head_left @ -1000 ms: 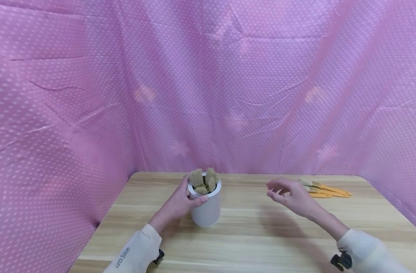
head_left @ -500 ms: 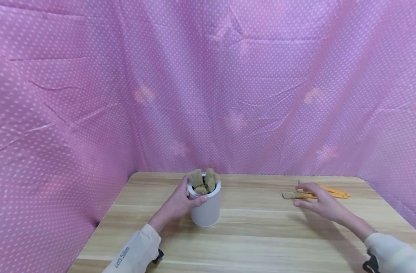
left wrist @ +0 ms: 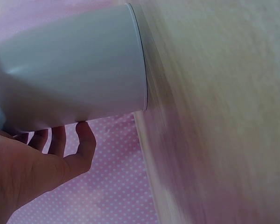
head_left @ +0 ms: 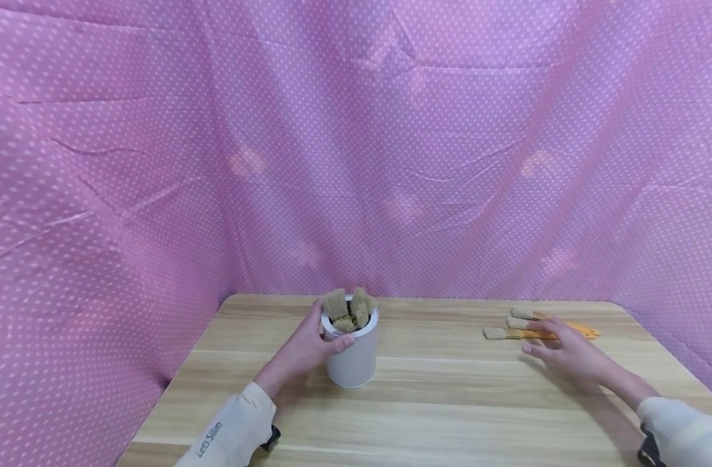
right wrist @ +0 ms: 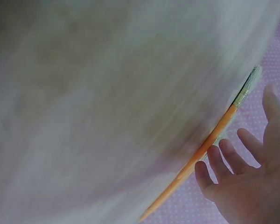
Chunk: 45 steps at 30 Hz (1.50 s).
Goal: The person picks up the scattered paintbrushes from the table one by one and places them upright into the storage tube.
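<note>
Table: light wood grain, paler and darker streaks running side to side, far corners rounded. Pink-purple cloth, small white dots, hangs behind table and along its left and right sides; top runs out of frame. Faint peach blotches on cloth above table's far edge, print or light, can't tell. Long crease runs crosswise high above table; diagonal folds above table's right half. Wrist views: dotted cloth past table edge, tabletop blurry.
</note>
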Each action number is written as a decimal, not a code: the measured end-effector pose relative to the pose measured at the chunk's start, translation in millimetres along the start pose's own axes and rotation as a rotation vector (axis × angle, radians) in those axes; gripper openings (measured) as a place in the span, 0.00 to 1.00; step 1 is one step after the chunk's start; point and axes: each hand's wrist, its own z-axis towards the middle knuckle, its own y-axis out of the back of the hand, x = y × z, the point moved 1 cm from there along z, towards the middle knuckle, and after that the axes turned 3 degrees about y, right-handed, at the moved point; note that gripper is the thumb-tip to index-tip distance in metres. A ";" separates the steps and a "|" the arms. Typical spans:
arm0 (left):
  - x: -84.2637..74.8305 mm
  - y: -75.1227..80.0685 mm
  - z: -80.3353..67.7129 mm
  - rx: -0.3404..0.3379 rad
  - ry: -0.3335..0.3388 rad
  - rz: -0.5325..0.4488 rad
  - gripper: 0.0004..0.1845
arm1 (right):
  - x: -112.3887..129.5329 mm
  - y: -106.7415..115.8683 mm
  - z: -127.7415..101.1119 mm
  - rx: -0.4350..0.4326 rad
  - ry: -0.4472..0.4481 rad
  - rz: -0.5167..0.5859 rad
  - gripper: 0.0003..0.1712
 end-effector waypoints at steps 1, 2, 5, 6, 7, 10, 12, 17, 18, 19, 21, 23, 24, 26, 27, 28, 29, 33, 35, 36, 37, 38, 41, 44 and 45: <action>-0.2 0.2 0.1 -0.001 -0.001 -0.001 0.55 | 0.0 0.4 0.1 0.004 0.007 -0.012 0.35; -0.3 0.4 0.2 -0.003 -0.002 -0.002 0.54 | 0.1 1.1 0.1 0.007 0.007 -0.027 0.35; -1.2 1.2 0.5 -0.006 -0.009 -0.005 0.54 | 1.8 2.7 -0.7 0.014 0.038 -0.059 0.32; -1.1 1.3 0.6 -0.007 -0.011 -0.006 0.54 | 2.5 2.9 -1.5 0.010 0.048 -0.072 0.31; -1.1 1.3 0.7 -0.008 -0.012 -0.008 0.54 | 2.9 2.9 -2.4 0.006 0.067 -0.094 0.29; -1.3 1.5 0.2 -0.007 -0.011 -0.009 0.54 | 4.2 2.5 -5.1 -0.007 0.151 -0.171 0.21; -1.8 1.6 0.0 -0.007 -0.008 -0.012 0.54 | 5.1 1.7 -6.3 -0.026 0.220 -0.222 0.15; -1.8 1.4 0.8 -0.015 -0.007 0.000 0.54 | 4.1 -1.0 -7.9 -0.051 0.351 -0.271 0.15; -1.7 1.3 1.0 -0.015 -0.007 0.004 0.55 | 3.5 -1.3 -8.1 -0.045 0.359 -0.266 0.15; -1.4 1.1 1.2 -0.016 -0.007 0.005 0.55 | 2.8 -1.4 -8.1 -0.035 0.365 -0.253 0.15; -1.0 0.7 1.3 -0.015 -0.003 0.006 0.55 | 1.6 -1.3 -7.7 -0.017 0.373 -0.220 0.15; -0.7 0.3 1.4 -0.014 -0.008 0.000 0.55 | 0.6 -1.2 -7.4 -0.004 0.385 -0.184 0.14; -0.9 0.1 1.3 -0.013 -0.009 -0.001 0.55 | 0.5 -1.1 -7.3 0.001 0.395 -0.169 0.15; -0.8 -0.3 1.2 -0.016 -0.013 -0.004 0.54 | -0.1 -1.0 -7.2 0.002 0.420 -0.155 0.16; -0.5 -0.6 1.2 -0.017 -0.015 -0.005 0.54 | -0.3 -1.1 -7.3 0.001 0.434 -0.154 0.16; -0.6 -0.7 1.0 -0.018 -0.015 -0.007 0.54 | -0.5 -1.4 -7.2 0.002 0.449 -0.156 0.17; -0.4 -0.9 1.0 -0.019 -0.014 -0.007 0.53 | -0.3 -1.4 -7.4 0.004 0.461 -0.159 0.17; -0.7 -1.0 0.9 -0.016 -0.008 -0.013 0.53 | 1.9 -1.8 -8.2 0.000 0.486 -0.174 0.16; -1.4 -0.8 0.9 -0.013 -0.009 -0.017 0.53 | 3.7 -2.0 -8.8 -0.010 0.488 -0.182 0.16; -1.9 -0.7 0.7 -0.013 -0.010 -0.019 0.53 | 4.5 -2.4 -8.9 -0.018 0.490 -0.185 0.16; -2.3 -0.6 0.4 -0.012 -0.012 -0.019 0.53 | 5.3 -2.7 -8.9 -0.024 0.493 -0.186 0.16; -2.8 -0.6 0.2 -0.012 -0.012 -0.016 0.54 | 6.0 -3.0 -9.0 -0.029 0.494 -0.187 0.16; -2.9 -0.7 -0.2 -0.012 -0.008 -0.005 0.55 | 8.4 -3.8 -9.1 -0.041 0.501 -0.185 0.15; -2.3 -0.9 -0.1 -0.010 -0.003 0.003 0.55 | 10.5 -4.1 -9.1 -0.044 0.495 -0.172 0.14; -2.1 -0.9 0.1 -0.008 -0.001 0.004 0.56 | 11.4 -4.2 -9.1 -0.047 0.490 -0.163 0.14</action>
